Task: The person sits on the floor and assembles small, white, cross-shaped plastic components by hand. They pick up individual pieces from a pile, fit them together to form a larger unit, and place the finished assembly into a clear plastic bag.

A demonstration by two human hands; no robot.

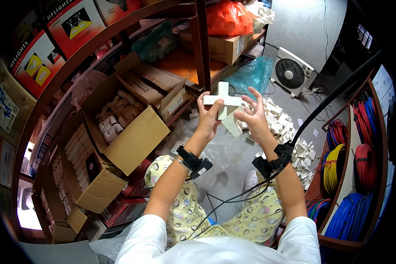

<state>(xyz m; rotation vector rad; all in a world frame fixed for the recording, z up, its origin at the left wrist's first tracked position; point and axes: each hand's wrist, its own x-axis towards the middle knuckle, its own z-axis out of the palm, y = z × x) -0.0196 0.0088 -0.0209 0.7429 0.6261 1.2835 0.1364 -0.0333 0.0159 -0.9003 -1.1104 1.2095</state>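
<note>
My left hand (207, 118) is closed on a white cross-shaped plastic piece (223, 100), thumb on its face and fingers around its left arm. The cross is held up in front of me, above the floor. To its right, my right hand (257, 116) has its fingers spread apart, the thumb pointing toward the cross. A pale flat square sheet (232, 126) shows below the cross, close to my right thumb; whether the thumb touches it I cannot tell. Beyond my right hand, a heap of similar white pieces (288, 125) lies on the grey floor.
Open cardboard boxes (134, 141) of white and brown tubular parts stand at the left, beneath metal shelving (201, 48). A box fan (290, 72) sits at the far right. Coiled wires (334, 174) fill a rack on the right. Black cables (233, 201) hang from my wrist straps.
</note>
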